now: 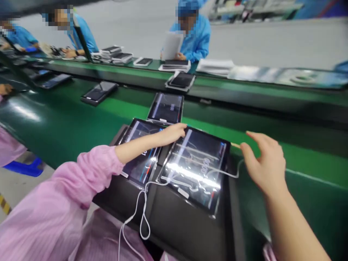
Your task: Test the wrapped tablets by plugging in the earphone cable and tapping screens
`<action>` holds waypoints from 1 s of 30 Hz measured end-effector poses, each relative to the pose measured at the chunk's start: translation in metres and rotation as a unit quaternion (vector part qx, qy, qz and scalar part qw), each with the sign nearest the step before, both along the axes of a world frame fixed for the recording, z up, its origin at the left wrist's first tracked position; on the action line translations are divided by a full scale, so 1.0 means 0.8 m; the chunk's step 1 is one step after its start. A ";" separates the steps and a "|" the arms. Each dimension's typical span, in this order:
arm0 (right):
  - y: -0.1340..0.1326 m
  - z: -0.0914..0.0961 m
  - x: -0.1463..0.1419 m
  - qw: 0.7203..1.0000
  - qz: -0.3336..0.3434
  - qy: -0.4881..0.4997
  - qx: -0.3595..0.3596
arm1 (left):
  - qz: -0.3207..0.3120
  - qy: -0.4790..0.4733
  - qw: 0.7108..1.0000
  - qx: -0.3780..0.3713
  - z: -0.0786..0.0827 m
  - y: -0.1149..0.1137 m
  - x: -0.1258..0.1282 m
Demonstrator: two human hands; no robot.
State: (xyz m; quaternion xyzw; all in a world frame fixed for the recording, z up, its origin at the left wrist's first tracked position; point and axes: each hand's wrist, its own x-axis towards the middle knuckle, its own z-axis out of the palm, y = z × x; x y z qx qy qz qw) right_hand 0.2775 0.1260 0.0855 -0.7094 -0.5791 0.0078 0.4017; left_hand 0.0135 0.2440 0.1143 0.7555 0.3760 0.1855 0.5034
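Two dark tablets lie side by side on a black stand in front of me. My left hand reaches across the left tablet and its fingers curl on the top left edge of the right tablet. My right hand hovers just right of that tablet, fingers loosely apart, thumb and forefinger near a thin pale stick; whether it is pinched I cannot tell. A white cable runs from the right tablet down over the stand.
A green conveyor belt carries more tablets. Across it, people in blue coats sit at a bench with stacked tablets and papers. A pink sleeve shows at far left.
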 end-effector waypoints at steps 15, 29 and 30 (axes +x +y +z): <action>-0.148 0.003 -0.256 0.872 0.475 -0.115 -0.038 | -0.080 0.159 0.920 0.350 0.020 -0.074 -0.089; -0.187 0.046 -0.241 0.857 0.496 0.141 -0.013 | -0.110 0.200 0.861 0.454 -0.017 -0.073 -0.075; -0.197 0.052 -0.233 0.856 0.482 0.183 -0.049 | -0.117 0.207 0.858 0.456 -0.020 -0.071 -0.069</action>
